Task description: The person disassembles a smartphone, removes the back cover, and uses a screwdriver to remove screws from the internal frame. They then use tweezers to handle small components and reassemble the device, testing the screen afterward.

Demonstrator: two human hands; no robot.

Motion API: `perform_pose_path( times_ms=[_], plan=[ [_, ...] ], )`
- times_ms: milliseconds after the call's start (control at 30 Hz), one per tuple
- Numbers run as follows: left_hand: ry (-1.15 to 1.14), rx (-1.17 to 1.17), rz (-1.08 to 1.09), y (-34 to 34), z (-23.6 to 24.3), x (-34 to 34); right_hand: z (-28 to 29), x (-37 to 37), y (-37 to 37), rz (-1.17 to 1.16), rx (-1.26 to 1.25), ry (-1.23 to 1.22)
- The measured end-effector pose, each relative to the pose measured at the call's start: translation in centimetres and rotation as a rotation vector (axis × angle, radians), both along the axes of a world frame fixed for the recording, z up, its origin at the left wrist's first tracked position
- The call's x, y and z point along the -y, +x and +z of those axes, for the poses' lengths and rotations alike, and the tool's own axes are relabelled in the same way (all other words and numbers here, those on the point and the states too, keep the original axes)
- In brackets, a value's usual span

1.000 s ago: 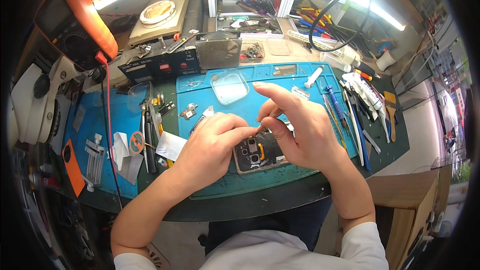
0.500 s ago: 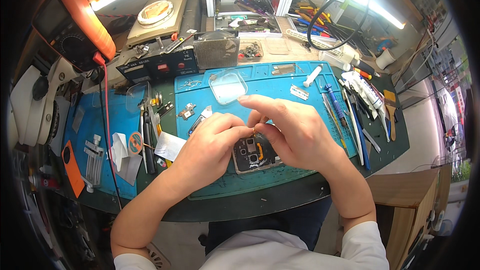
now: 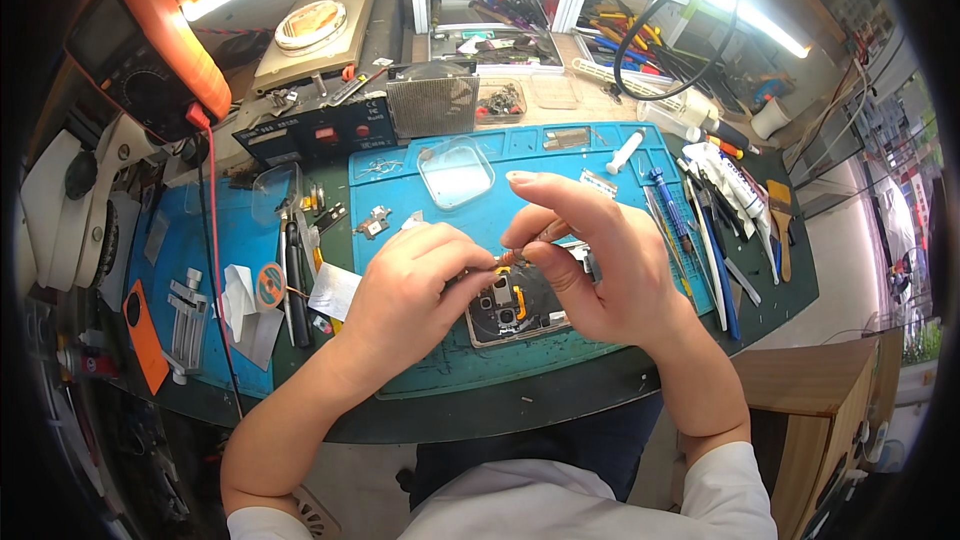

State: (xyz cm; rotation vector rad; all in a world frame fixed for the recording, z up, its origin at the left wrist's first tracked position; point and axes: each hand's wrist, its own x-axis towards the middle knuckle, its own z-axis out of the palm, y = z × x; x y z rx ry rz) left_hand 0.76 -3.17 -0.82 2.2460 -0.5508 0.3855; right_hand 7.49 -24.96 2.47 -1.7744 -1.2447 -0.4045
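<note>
On the blue work mat point(image 3: 430, 370) lies an opened smartphone point(image 3: 488, 325), its black inside, camera modules and an orange-yellow strip facing up. Over its upper edge, my left hand point(image 3: 415, 285) pinches thumb and fingers together. Just opposite, my right hand point(image 3: 615, 265) closes its thumb against a curled finger while the index finger stretches out above. Between the two sets of fingertips shows a small copper-coloured piece point(image 3: 508, 258); its full shape is hidden. My right hand covers part of the phone's right side.
A clear plastic tray point(image 3: 456, 172) stands beyond my hands. Blue screwdriver point(image 3: 671, 208), tweezers and other tools line the right. Left lie pliers point(image 3: 297, 285), a metal clamp point(image 3: 187, 325) and an orange-backed multimeter point(image 3: 150, 40) with a hanging red lead point(image 3: 216, 240).
My right hand has shifted slightly right and opened a wider gap from the left. The left has drawn back a little to the left. More of the phone and the copper-coloured piece shows.
</note>
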Motion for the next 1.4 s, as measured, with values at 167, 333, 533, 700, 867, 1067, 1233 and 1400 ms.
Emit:
perform_pose_path(
  times_ms=[167, 333, 533, 700, 867, 1067, 1233, 1400],
  plan=[
    [-0.183, -0.158, 0.086, -0.1, 0.5, -0.2, -0.4, -0.1, 0.0, -0.004, -0.066, 0.122],
    [-0.324, -0.211, 0.074, 0.0, 0.0, -0.3, -0.2, 0.1, -0.1, -0.012, -0.118, 0.157],
    [-0.562, -0.457, 0.068, 0.0, -0.1, -0.3, -0.8, -0.5, -0.1, 0.04, -0.344, 0.374],
    [-0.614, -0.543, 0.056, -0.1, -0.3, -0.7, 0.2, 0.4, -0.3, -0.071, -0.308, 0.153],
    [-0.526, -0.536, -0.007, -0.1, 0.2, -0.6, 0.6, 0.4, -0.6, -0.139, -0.211, 0.1],
    [-0.174, -0.268, -0.098, -0.2, 0.1, -0.2, -0.4, 0.4, 0.1, -0.142, -0.017, -0.027],
    [-0.15, -0.25, -0.107, -0.3, -0.3, -0.1, -0.7, 0.0, 0.2, -0.126, 0.065, -0.072],
    [-0.152, -0.235, -0.111, -0.2, -0.4, 0.0, -0.7, -0.1, 0.2, -0.12, 0.082, -0.082]
  ],
)
